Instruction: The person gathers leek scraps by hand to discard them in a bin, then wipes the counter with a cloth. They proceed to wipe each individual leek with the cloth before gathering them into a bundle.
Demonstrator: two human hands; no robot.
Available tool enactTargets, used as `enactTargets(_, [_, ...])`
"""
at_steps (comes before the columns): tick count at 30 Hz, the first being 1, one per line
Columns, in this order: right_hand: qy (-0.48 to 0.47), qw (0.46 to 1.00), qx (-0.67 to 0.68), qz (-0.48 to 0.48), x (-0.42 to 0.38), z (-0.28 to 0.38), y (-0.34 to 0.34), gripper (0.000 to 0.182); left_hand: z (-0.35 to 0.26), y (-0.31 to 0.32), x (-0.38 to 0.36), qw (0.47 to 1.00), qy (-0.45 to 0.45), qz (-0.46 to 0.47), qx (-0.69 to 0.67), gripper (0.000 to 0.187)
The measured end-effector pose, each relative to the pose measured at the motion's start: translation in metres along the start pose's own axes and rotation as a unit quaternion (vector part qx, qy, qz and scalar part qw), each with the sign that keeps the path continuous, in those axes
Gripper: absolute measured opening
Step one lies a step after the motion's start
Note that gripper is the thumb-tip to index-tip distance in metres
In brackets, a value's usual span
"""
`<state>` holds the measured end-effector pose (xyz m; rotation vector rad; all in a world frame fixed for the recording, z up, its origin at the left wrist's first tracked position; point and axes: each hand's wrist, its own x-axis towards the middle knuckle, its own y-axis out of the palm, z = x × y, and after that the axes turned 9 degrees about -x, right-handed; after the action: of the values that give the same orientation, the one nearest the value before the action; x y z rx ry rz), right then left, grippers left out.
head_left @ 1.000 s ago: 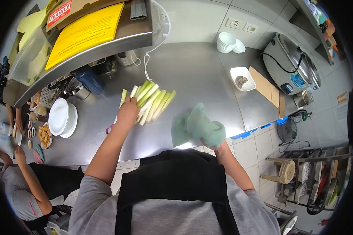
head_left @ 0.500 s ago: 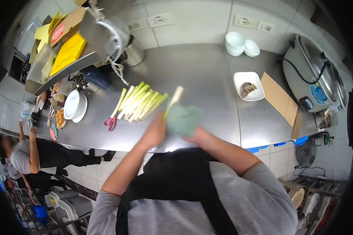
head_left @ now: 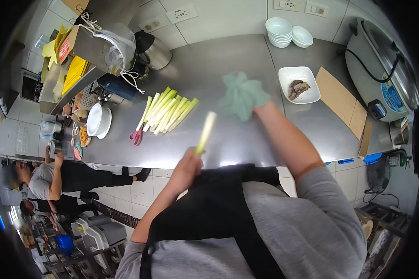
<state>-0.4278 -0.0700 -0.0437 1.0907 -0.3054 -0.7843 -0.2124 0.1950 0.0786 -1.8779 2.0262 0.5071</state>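
Note:
In my left hand [head_left: 188, 165] is a pale stalk with a green lower end [head_left: 206, 132], pointing up over the counter's front edge. A light green cloth or glove [head_left: 244, 95] covers my right hand [head_left: 260, 108], which reaches forward over the counter; its fingers are hidden. Left of both hands lies a pile of cut white-and-green stalks [head_left: 170, 111]. Red-handled scissors [head_left: 136, 137] rest at the pile's lower left, their blades partly out of sight.
Right of my right hand are a white dish [head_left: 310, 96] with dark pieces, stacked bowls [head_left: 279, 31], cardboard [head_left: 340, 102] and a large cooker [head_left: 384, 69]. A kettle [head_left: 156, 53] stands behind. White bowls [head_left: 97, 121] sit left. A co-worker [head_left: 49, 179] stands beyond.
My right hand and the green covering have moved forward and right, away from my left hand. My left hand has shifted slightly lower in view with the stalk. The camera view has shifted.

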Motion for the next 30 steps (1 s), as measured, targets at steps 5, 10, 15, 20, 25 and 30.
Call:
enactTargets(5, [0.036,0.964,0.159,0.208,-0.060,-0.071,0.063,0.051,-0.027,-0.004,0.026,0.990,0.004,0.007,-0.139,0.038])
enactTargets(10, [-0.157,0.891,-0.388,-0.175,-0.075,-0.105,0.154,0.037,0.025,-0.012,0.069,0.863,0.446,0.054,0.233,0.044])
enactTargets(15, [-0.145,0.804,-0.454,-0.357,-0.043,-0.082,0.133,0.037,-0.022,-0.020,0.072,0.983,0.046,0.079,0.160,0.035])
enactTargets(20, [-0.221,0.949,-0.026,-0.221,-0.062,-0.053,0.024,0.046,-0.009,-0.052,0.086,0.979,0.018,0.121,0.164,0.038])
enactTargets(25, [-0.193,0.980,-0.001,-0.045,-0.156,-0.052,0.075,0.044,0.031,-0.067,0.132,0.898,0.214,-0.035,0.384,0.036])
enactTargets(30, [-0.231,0.933,0.245,-0.129,-0.209,-0.099,0.071,0.050,-0.009,-0.133,0.136,0.754,0.293,-0.242,0.535,0.028])
